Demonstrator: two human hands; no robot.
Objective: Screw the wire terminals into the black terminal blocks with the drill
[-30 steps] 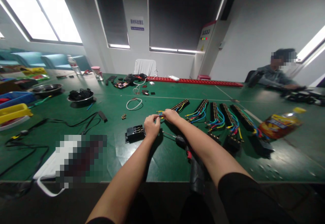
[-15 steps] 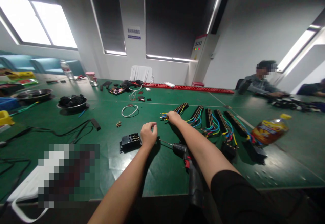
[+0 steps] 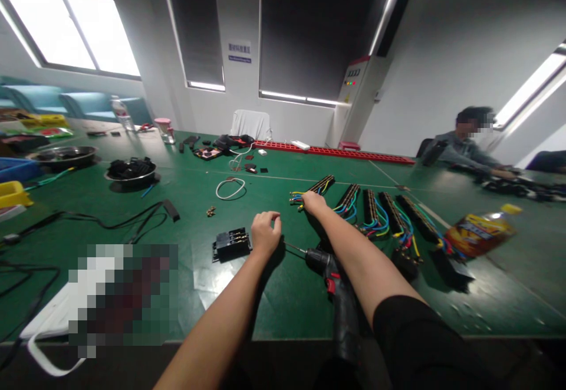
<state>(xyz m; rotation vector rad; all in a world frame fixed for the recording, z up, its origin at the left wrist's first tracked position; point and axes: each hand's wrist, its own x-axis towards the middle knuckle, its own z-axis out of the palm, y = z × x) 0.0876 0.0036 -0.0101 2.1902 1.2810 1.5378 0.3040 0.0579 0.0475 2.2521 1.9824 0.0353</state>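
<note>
My left hand [image 3: 265, 232] rests on the green table [image 3: 274, 295] with its fingers curled in a loose fist, just right of a black terminal block [image 3: 230, 243]. What it holds, if anything, is hidden. My right hand [image 3: 313, 202] reaches forward and is closed on the coloured wire ends [image 3: 295, 197] of the leftmost black wired strip [image 3: 322, 184]. A cordless screwdriver [image 3: 329, 272] lies on the table between my forearms, its bit pointing at my left hand.
Several more wired strips [image 3: 375, 210] lie in a row to the right, then an orange bottle [image 3: 480, 233]. A white wire loop [image 3: 230, 188], small brass parts [image 3: 211, 210], black cables [image 3: 110, 222] and metal bowls [image 3: 131, 171] sit left. A person [image 3: 466, 142] sits far right.
My hands have parted: the left drew back toward the terminal block, while the right stayed on the wire ends of the leftmost strip. The camera view shifted a little.
</note>
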